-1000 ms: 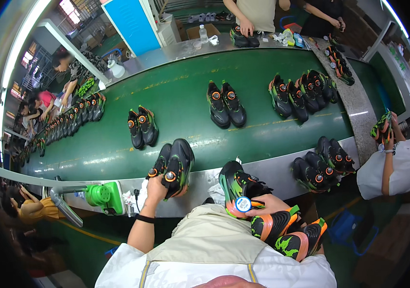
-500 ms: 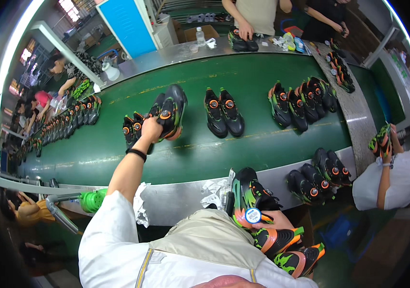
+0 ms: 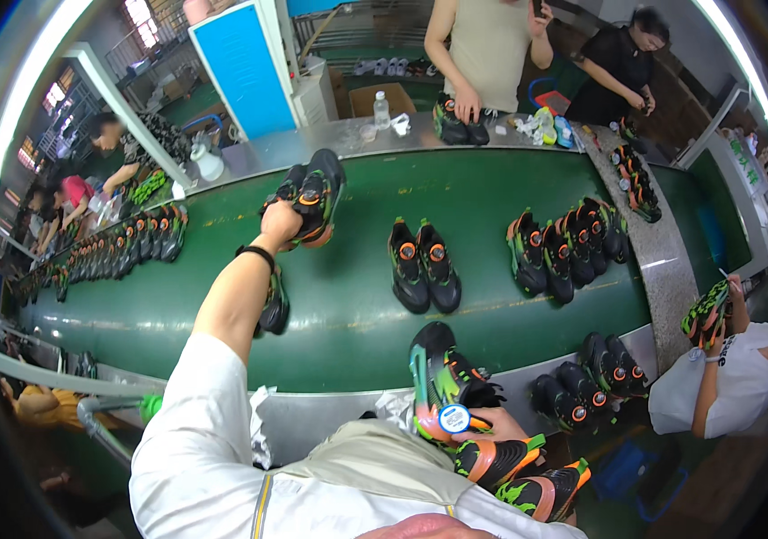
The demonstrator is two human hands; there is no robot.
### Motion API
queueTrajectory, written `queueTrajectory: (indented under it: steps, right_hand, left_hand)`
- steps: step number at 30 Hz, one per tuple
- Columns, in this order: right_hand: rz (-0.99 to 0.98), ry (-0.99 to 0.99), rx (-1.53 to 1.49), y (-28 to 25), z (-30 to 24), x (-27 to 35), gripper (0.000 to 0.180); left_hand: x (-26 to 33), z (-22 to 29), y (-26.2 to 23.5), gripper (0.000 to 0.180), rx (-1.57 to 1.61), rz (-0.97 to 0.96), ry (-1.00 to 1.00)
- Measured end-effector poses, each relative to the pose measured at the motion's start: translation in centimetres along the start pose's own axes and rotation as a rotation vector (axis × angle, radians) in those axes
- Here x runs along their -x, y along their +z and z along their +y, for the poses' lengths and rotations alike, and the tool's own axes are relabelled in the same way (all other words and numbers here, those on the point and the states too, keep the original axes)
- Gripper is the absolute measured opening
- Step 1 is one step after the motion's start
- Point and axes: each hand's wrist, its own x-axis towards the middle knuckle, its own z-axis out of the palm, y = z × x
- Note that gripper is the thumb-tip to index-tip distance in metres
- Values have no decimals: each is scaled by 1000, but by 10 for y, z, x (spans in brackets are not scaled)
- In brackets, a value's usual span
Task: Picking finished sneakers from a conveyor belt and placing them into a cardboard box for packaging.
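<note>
My left hand (image 3: 282, 223), closed, holds a pair of black sneakers (image 3: 319, 193) with orange dials and orange-green soles above the green belt. Under my left forearm, another black sneaker (image 3: 274, 305) stands on the belt, partly hidden by the arm. My right hand (image 3: 496, 422) is closed around a black-and-green sneaker (image 3: 433, 368) close to my body; a round blue-and-white tag (image 3: 453, 419) shows on it. Just below that hand are two more sneakers, a black-orange one (image 3: 492, 458) and a green-patterned one (image 3: 541, 494); what supports them is hidden.
A sneaker pair (image 3: 424, 265) stands mid-belt (image 3: 357, 332), with several more (image 3: 564, 247) to the right. Others (image 3: 582, 386) sit on the near metal ledge. A long shoe row (image 3: 123, 247) runs far left. Co-workers handle shoes across the belt and at right.
The view has tilted, so the belt sits lower in the picture. My left hand has carried its pair farther across the belt. The right-hand sneaker now reaches over the belt's near edge.
</note>
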Motion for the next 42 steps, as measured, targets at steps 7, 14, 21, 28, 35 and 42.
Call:
queueTrajectory:
  steps: [7, 14, 21, 28, 35, 42]
  right_hand:
    - [-151, 7, 3, -23, 18, -87, 46]
    - [-207, 175, -76, -40, 30, -134, 49]
    - [-137, 209, -158, -47, 44, -159, 51]
    - [-91, 114, -72, -45, 56, -170, 47]
    - [-135, 172, 24, -54, 78, -184, 45]
    - [-142, 226, -117, -49, 51, -206, 44]
  left_hand:
    - [-77, -21, 18, 33, 31, 48, -76]
    - [-135, -39, 62, 32, -13, -26, -103]
    - [-168, -34, 102, 33, -81, -85, -104]
    - [-183, -43, 128, 33, -64, -60, -117]
    - [-203, -37, 135, 38, -50, -38, -54]
    - [-248, -60, 131, 29, -50, -28, -144]
